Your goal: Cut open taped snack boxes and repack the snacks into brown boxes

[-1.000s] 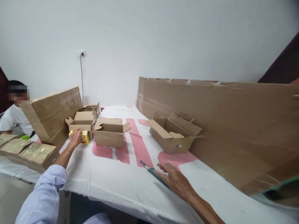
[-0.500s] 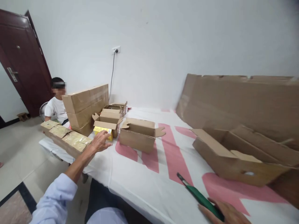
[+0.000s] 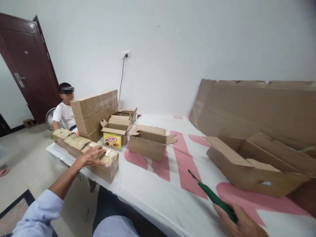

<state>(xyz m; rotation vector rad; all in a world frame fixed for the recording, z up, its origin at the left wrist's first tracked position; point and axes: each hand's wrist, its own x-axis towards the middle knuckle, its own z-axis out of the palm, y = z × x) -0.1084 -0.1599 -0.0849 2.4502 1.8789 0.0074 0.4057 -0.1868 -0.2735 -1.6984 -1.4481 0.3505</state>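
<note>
My left hand (image 3: 93, 156) lies with its fingers apart on top of the nearest in a row of taped cardboard boxes (image 3: 112, 169) along the table's left edge. Just beyond it, a yellow printed carton (image 3: 113, 140) stands upright in front of an open cardboard box (image 3: 116, 126). At the lower right, my right hand (image 3: 240, 221) is closed round the green handle of a knife (image 3: 214, 196). The knife's thin metal tip points up and to the left over the cloth. Between the hands stands another open box (image 3: 147, 146) with its flaps raised.
Closed cartons (image 3: 90, 113) are stacked at the back left, beside a seated person (image 3: 65, 113) in a white top. A large open box (image 3: 256, 177) and a leaning cardboard sheet (image 3: 254, 105) occupy the right. White cloth with pink print (image 3: 148, 194) covers the table.
My left hand has moved left and down from near the yellow carton onto the nearest taped box. The carton's front is now uncovered. My right hand still holds the knife.
</note>
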